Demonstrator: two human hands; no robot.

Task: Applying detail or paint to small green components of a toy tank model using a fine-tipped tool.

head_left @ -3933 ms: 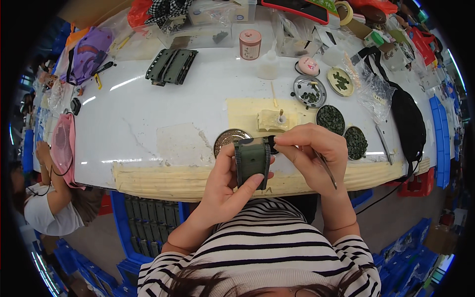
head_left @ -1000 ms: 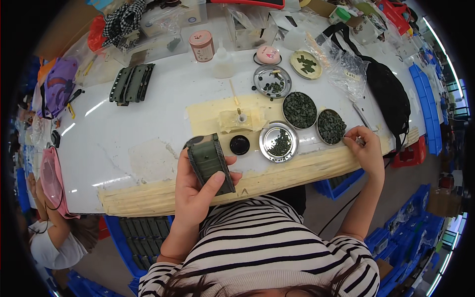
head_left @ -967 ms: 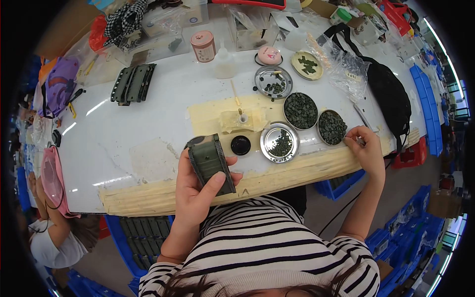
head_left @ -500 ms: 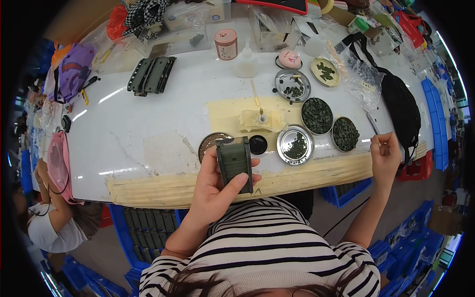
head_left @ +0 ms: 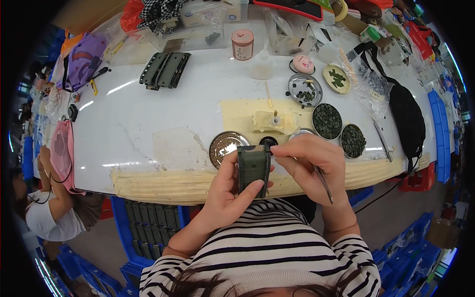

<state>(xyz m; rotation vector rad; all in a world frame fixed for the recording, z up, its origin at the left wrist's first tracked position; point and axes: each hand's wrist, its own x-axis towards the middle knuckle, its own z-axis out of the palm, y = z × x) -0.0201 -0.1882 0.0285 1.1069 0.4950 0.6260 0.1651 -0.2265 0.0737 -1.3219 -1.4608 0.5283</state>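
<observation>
From the right side of the table (head_left: 114, 143), the right hand (head_left: 316, 154) had moved in to the green case (head_left: 253, 169). Below, a blue crate (head_left: 120, 225) held rows of green parts (head_left: 148, 220). On the table, a round dish (head_left: 211, 149) held brown bits, and two round tins (head_left: 312, 121) were full of dark green pieces (head_left: 327, 120). Thumb across its face, the left hand (head_left: 225, 193) gripped the case near the table's front edge. At its upper right corner, the right hand's fingertips were pressed together, a thin metal tool (head_left: 324, 184) held in that hand.
</observation>
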